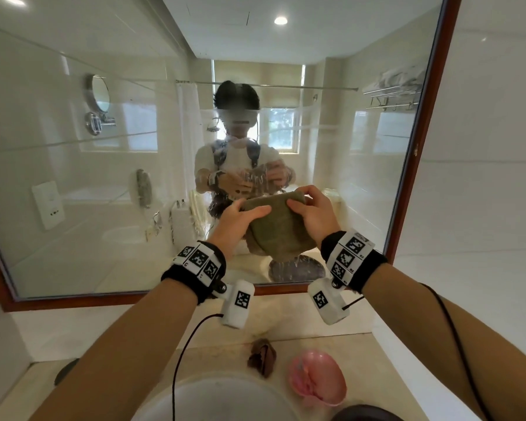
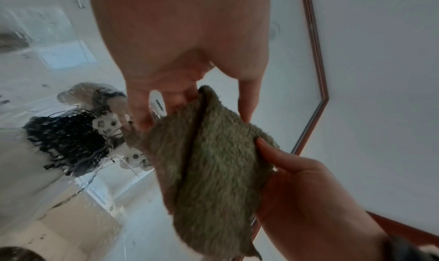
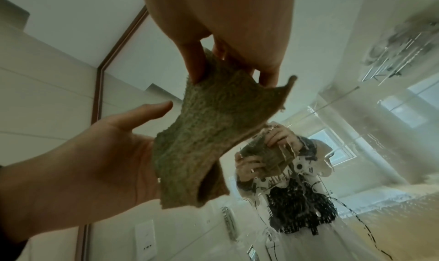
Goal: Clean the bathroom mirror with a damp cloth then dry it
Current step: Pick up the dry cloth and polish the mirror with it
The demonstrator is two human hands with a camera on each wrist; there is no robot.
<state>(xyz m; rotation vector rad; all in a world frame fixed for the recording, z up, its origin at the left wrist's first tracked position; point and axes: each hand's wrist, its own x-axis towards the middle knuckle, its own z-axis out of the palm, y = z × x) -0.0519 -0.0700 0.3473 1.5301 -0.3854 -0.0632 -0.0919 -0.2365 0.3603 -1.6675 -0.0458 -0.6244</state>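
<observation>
The head view looks forward at the mirror [image 1: 104,177]; both wrist views look up, close, sharing the cloth [image 2: 213,161].

You stand among white tiled walls [image 1: 483,177] at a cream countertop [image 1: 73,335]; a white basin [image 1: 225,396] sits near.

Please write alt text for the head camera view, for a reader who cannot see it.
Both hands, left hand and right hand, hold a folded green cloth before a wet, streaked bathroom mirror. Below, a sink and a pink dish sit on the counter.
</observation>
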